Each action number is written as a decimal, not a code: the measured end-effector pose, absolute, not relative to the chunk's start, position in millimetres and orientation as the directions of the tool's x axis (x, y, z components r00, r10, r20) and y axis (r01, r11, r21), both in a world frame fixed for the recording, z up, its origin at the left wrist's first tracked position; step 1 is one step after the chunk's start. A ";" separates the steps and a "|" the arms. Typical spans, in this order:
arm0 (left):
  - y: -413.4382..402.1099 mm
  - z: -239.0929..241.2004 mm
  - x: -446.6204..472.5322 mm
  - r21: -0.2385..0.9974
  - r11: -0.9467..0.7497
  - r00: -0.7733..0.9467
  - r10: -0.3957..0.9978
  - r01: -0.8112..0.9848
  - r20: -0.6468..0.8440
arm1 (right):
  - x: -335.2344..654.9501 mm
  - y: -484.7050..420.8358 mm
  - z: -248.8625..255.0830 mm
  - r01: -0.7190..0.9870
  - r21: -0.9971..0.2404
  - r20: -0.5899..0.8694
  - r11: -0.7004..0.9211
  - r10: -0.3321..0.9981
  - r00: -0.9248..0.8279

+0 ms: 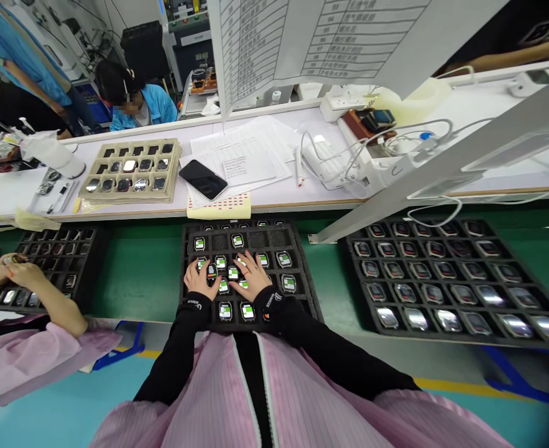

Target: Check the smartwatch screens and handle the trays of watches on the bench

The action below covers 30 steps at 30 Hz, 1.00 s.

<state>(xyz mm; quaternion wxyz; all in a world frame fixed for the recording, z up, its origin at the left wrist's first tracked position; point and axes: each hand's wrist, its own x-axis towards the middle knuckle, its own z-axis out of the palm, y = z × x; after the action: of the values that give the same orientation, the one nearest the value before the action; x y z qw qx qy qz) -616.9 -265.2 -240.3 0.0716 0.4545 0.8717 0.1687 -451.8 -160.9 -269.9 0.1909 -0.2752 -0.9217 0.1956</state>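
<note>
A black foam tray [308, 274] lies in front of me, with square smartwatches, many with lit green-and-white screens, in its slots. Over its left part is my left hand [200, 280], fingers curled and thumb apart, around a smartwatch [211, 270] that sits off the slot rows. My right hand [255, 278], a ring on one finger, reaches across the middle of the tray. Between its thumb and forefinger is another lit smartwatch [233, 272], also out of line with the slots. Both palms hide some of the slots beneath them.
Another foam tray [372, 311] full of watches lies to the right. At left, a co-worker's hands [17, 270] work over a third tray [87, 267]. On the shelf are a beige tray [174, 177], a phone [203, 180], papers and cables. A slanted metal post [386, 193] rises at right.
</note>
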 end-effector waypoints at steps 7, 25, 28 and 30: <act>-264.5 -235.3 -626.0 0.318 0.525 -0.555 0.832 0.789 0.005 | -458.5 -156.3 -270.5 0.444 -0.444 0.210 0.778 0.572 -0.793; -265.4 -237.1 -634.9 0.285 0.521 -0.538 0.842 0.804 -0.022 | -458.1 -149.4 -264.0 0.414 -0.426 0.163 0.804 0.519 -0.839; -265.7 -237.0 -637.4 0.291 0.521 -0.537 0.843 0.803 -0.029 | -458.6 -149.3 -263.4 0.408 -0.441 0.179 0.799 0.524 -0.832; -265.3 -237.6 -636.8 0.301 0.533 -0.555 0.831 0.791 -0.014 | -458.3 -149.2 -263.1 0.404 -0.451 0.185 0.796 0.525 -0.830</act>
<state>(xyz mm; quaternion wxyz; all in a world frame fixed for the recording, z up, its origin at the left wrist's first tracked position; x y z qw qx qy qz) -636.8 -265.3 -237.6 0.0778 0.4650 0.8721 0.1310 -458.3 -149.2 -263.1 0.1520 -0.2483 -0.9354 0.2005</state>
